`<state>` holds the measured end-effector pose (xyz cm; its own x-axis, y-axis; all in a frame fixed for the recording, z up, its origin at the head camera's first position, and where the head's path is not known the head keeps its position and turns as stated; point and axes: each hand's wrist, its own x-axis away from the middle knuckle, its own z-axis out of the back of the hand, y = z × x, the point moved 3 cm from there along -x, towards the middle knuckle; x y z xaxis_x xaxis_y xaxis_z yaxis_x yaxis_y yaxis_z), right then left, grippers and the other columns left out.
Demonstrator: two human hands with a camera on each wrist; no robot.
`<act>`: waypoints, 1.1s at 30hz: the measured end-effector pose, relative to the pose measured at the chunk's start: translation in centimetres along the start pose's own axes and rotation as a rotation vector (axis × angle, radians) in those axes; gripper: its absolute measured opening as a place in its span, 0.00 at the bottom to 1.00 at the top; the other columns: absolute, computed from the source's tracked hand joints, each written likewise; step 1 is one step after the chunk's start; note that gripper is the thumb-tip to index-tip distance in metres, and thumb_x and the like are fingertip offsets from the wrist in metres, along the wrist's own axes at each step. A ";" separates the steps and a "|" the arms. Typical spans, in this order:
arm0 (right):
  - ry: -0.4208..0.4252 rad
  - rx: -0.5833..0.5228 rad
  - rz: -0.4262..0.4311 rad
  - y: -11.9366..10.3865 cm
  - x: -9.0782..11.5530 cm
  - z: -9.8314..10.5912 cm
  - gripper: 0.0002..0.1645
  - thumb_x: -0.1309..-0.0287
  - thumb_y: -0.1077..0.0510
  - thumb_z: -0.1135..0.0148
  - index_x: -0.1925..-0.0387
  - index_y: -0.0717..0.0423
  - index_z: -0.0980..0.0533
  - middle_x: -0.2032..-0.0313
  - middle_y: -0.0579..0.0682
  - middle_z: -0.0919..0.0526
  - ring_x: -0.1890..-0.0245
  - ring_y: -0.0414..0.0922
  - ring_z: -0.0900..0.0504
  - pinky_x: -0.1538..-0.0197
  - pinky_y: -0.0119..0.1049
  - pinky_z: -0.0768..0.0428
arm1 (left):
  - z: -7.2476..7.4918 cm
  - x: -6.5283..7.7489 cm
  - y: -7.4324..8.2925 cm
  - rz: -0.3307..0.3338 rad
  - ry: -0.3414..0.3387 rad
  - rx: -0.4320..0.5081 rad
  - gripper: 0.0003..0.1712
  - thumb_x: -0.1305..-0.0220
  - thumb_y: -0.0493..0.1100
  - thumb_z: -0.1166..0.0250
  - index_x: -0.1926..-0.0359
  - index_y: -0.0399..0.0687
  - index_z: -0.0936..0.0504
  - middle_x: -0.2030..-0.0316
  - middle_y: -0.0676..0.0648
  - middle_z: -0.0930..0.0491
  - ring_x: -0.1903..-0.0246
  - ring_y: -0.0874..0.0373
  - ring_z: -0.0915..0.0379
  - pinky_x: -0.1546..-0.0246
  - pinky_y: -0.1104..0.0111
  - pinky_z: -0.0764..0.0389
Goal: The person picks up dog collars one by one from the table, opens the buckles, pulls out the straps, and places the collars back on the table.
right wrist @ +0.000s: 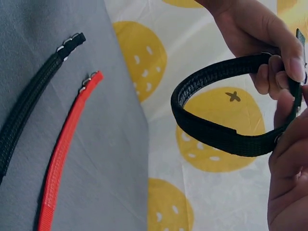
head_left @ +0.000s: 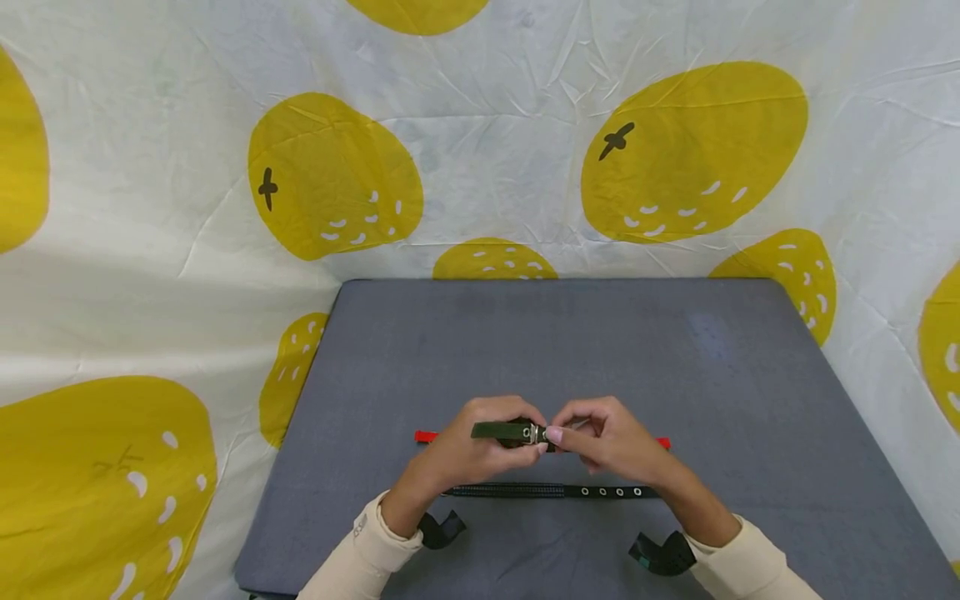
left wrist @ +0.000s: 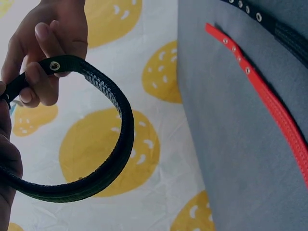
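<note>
Both hands hold a dark green collar [right wrist: 207, 134] above the table, bent round into a loop. My left hand [head_left: 480, 437] grips it beside the metal buckle [head_left: 534, 433], and the strap's free end sticks out leftward over that hand. With thumb and fingertips, my right hand [head_left: 607, 437] pinches the strap just right of the buckle. In the left wrist view, an eyelet [left wrist: 55, 66] shows in the strap at the right hand's fingers. The loop hangs below the hands, its padded lining turned inward. Fingers partly hide the buckle in both wrist views.
On the grey table [head_left: 562, 350], a red collar [right wrist: 60, 149] lies stretched out beyond the hands, mostly hidden by them in the head view. A black collar [head_left: 510, 490] with eyelets lies nearer the body. A white cloth [head_left: 495, 167] with yellow fruit shapes hangs behind.
</note>
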<state>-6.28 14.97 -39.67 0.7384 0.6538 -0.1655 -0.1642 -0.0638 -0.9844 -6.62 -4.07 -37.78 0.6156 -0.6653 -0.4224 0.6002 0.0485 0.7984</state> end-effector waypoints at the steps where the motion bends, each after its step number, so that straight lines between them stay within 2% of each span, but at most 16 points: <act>1: 0.000 -0.007 -0.005 0.1 0.0 0.0 0.09 0.35 0.69 0.49 0.65 0.60 0.22 0.91 0.54 0.33 0.94 0.39 0.40 0.92 0.30 0.39 | 0.0 0.0 0.0 -0.001 -0.001 -0.002 0.06 0.39 0.38 0.36 0.61 0.51 0.20 0.68 0.56 0.22 0.76 0.69 0.31 0.75 0.76 0.25; 6: 0.007 -0.020 0.001 0.3 0.0 -0.1 0.09 0.36 0.71 0.49 0.70 0.60 0.25 0.89 0.56 0.35 0.92 0.41 0.39 0.90 0.31 0.38 | -0.1 0.0 0.1 -0.009 0.002 0.012 0.06 0.39 0.39 0.36 0.61 0.51 0.21 0.69 0.55 0.22 0.77 0.69 0.31 0.76 0.77 0.26; 14: 0.036 -0.029 0.033 -0.1 0.1 0.0 0.11 0.37 0.72 0.50 0.73 0.58 0.28 0.81 0.55 0.30 0.90 0.44 0.41 0.88 0.33 0.37 | 0.2 0.0 0.3 -0.051 0.044 0.025 0.07 0.40 0.38 0.36 0.60 0.50 0.21 0.70 0.54 0.22 0.79 0.69 0.34 0.79 0.77 0.27; 25: 0.042 -0.070 0.161 -0.4 0.0 0.0 0.13 0.39 0.75 0.52 0.74 0.59 0.31 0.81 0.52 0.34 0.90 0.42 0.42 0.89 0.32 0.39 | 0.5 0.1 0.4 -0.089 0.075 -0.027 0.08 0.41 0.37 0.36 0.60 0.50 0.21 0.69 0.54 0.23 0.77 0.70 0.34 0.79 0.77 0.27; 29: 0.049 -0.060 0.147 -0.4 0.0 0.0 0.12 0.39 0.75 0.51 0.74 0.58 0.31 0.81 0.51 0.34 0.90 0.43 0.43 0.89 0.32 0.39 | 0.6 0.2 0.3 -0.095 0.076 -0.044 0.07 0.41 0.38 0.36 0.60 0.50 0.21 0.68 0.54 0.22 0.76 0.70 0.33 0.79 0.74 0.26; 33: 0.054 -0.004 0.108 -0.2 0.0 0.0 0.11 0.38 0.74 0.51 0.71 0.59 0.28 0.84 0.52 0.36 0.91 0.42 0.45 0.89 0.32 0.40 | 0.7 0.2 0.0 -0.102 0.081 -0.075 0.07 0.42 0.37 0.36 0.61 0.48 0.21 0.68 0.54 0.22 0.76 0.70 0.32 0.78 0.74 0.25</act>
<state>-6.28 15.00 -39.51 0.7506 0.6016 -0.2734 -0.2424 -0.1343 -0.9609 -6.82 -4.69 -37.56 0.5868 -0.6076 -0.5352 0.6963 0.0413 0.7165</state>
